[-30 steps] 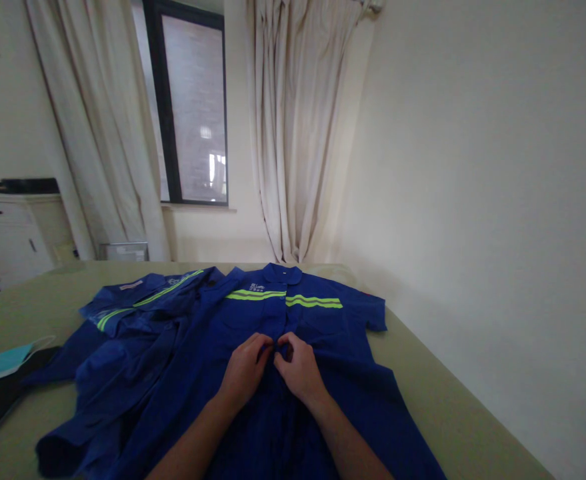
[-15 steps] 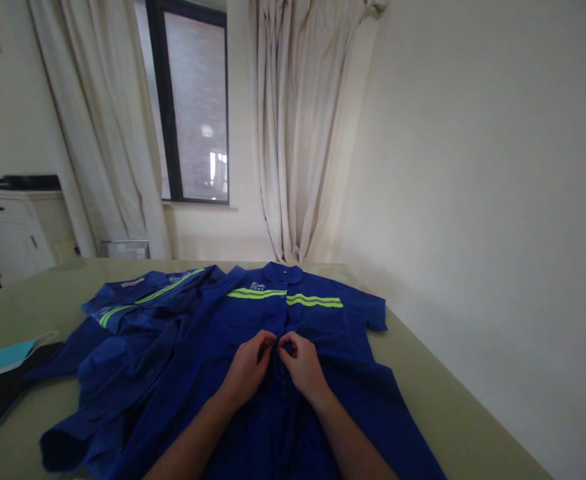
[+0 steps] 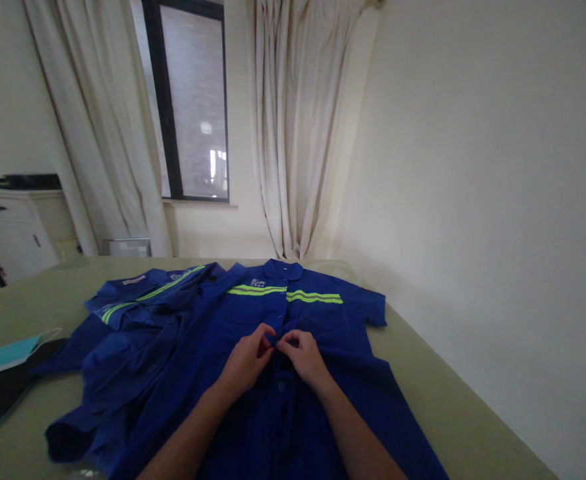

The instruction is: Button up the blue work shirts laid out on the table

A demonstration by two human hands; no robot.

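Observation:
A blue short-sleeved shirt with yellow-green and grey stripes lies front up, its collar at the far side. Over its middle, on the front opening, my left hand pinches the cloth edge between thumb and fingers. Close beside it on the right, my right hand pinches the other side of the opening, fingertips nearly touching the left ones. What lies between the fingertips is too small to make out. A button shows just below the hands. Another blue striped garment lies crumpled on the left, against the shirt.
The greenish table runs along a white wall on the right. A light-blue face mask lies on a black flat item at the left. Curtains, a window and a white cabinet stand behind.
The fingertips of both hands have shifted slightly at the opening, and the button below them shows more plainly. The view has moved a little.

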